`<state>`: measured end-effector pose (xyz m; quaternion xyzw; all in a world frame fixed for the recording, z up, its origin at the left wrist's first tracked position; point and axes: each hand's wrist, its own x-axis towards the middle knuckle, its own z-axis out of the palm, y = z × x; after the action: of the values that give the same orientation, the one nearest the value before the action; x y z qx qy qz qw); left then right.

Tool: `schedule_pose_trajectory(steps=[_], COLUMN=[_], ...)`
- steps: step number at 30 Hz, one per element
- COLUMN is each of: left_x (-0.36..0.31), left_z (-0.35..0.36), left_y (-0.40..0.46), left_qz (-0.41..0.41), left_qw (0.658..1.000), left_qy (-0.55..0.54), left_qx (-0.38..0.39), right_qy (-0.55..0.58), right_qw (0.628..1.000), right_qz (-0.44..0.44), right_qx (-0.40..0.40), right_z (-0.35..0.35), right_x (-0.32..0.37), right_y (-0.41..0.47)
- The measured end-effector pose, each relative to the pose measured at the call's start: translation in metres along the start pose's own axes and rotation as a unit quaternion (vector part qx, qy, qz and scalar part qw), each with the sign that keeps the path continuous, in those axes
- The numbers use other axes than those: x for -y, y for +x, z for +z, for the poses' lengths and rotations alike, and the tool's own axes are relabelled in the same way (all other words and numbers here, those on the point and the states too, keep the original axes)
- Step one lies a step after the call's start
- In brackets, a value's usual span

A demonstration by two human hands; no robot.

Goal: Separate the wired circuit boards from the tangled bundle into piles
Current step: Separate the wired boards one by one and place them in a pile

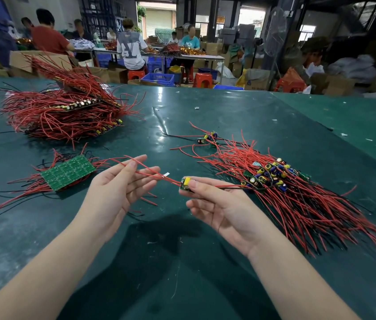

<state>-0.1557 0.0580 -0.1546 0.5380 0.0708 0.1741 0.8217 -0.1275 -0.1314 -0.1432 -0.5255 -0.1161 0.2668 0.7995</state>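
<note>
My right hand (221, 204) pinches a small circuit board (187, 184) with a yellow part between thumb and fingertips, above the table's middle. Its red wires (150, 170) run left across the straight fingers of my left hand (118, 188), which lies palm up and touches them. A black wire trails from the board toward the pile of separated small boards with red wires (274, 181) on the right. A green panel of joined boards (68, 172) with red and black wires lies to the left. A big tangled bundle (64, 109) sits at the far left.
The dark green table (205, 125) carries a few loose small boards (210, 137) beyond the right pile and scattered white scraps. Behind the table's far edge, several people sit at other benches among blue crates, red stools and cardboard boxes.
</note>
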Motion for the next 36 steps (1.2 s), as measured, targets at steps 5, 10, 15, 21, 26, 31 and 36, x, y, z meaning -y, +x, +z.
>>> schedule_pose_trajectory(steps=[5, 10, 15, 21, 26, 31, 36], left_x=[-0.005, -0.001, -0.004, -0.001, -0.003, 0.004, 0.009], left_z=[-0.003, 0.000, 0.000, 0.001, 0.002, 0.010, 0.013], left_y=[0.003, 0.002, 0.002, 0.001, 0.003, -0.007, -0.013], left_qz=[-0.014, 0.016, 0.002, 0.012, -0.057, -0.070, -0.070], left_qw=[0.999, 1.000, 0.999, 0.999, 0.996, 0.995, 0.993], left_qy=[-0.028, -0.009, -0.021, -0.009, -0.060, -0.004, 0.026], left_qx=[-0.018, -0.018, -0.030, -0.046, -0.026, 0.071, 0.087], right_qy=[-0.008, -0.016, -0.003, -0.013, -0.016, -0.049, -0.052], right_qw=[1.000, 1.000, 1.000, 1.000, 0.999, 0.998, 0.998], right_qz=[-0.017, -0.021, -0.018, -0.014, -0.029, -0.038, -0.037], right_qx=[-0.012, -0.003, -0.005, 0.008, -0.007, -0.013, -0.016], right_z=[-0.002, -0.001, -0.003, 0.000, -0.001, 0.002, 0.002], right_x=[0.001, 0.001, 0.001, 0.001, 0.000, -0.005, -0.007], right_y=[0.000, -0.001, 0.000, -0.002, -0.001, 0.000, 0.001])
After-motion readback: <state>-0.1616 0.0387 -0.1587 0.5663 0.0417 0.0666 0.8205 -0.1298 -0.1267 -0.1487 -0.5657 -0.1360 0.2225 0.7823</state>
